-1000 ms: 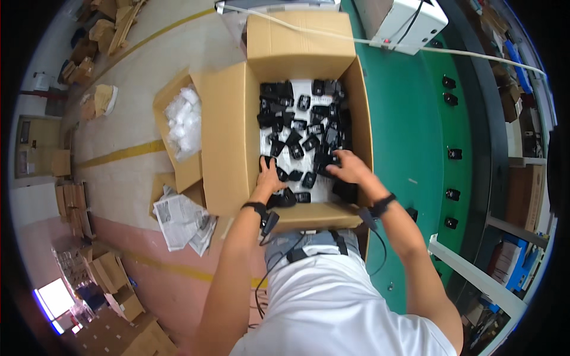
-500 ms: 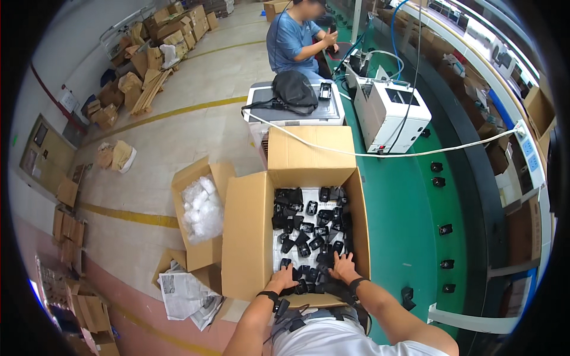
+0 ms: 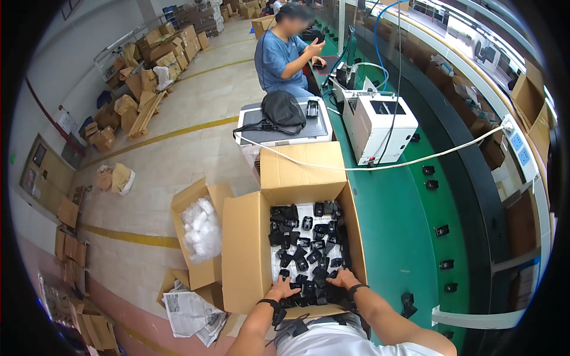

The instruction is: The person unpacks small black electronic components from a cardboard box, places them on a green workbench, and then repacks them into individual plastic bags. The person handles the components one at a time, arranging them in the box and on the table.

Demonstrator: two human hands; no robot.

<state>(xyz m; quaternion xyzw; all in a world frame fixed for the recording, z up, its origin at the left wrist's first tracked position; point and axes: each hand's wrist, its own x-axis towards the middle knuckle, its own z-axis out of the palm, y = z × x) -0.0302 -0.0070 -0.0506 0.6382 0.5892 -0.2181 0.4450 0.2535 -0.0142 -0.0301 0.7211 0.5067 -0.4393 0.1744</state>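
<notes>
Both of my hands reach into the near end of an open cardboard box full of small black plastic devices. The devices lie loosely on printed white paper; their exact kind is too small to tell. My left hand is over the near left devices, fingers and thumb apart, touching them. Among the near right devices, beside the box's right wall, rests my right hand, fingers spread and tips partly hidden. Neither hand visibly lifts a device. Dark bands circle both wrists.
More black devices stand along the green bench at right. Beyond the box are a white machine and a black bag on a white cabinet. A white cable crosses over the flap. A person in blue sits farther off.
The view has shifted, so the box sits lower in it. My hands stay at the near end; the right fingers have moved slightly among the devices. The seated person's lower hand has moved down toward the bench.
</notes>
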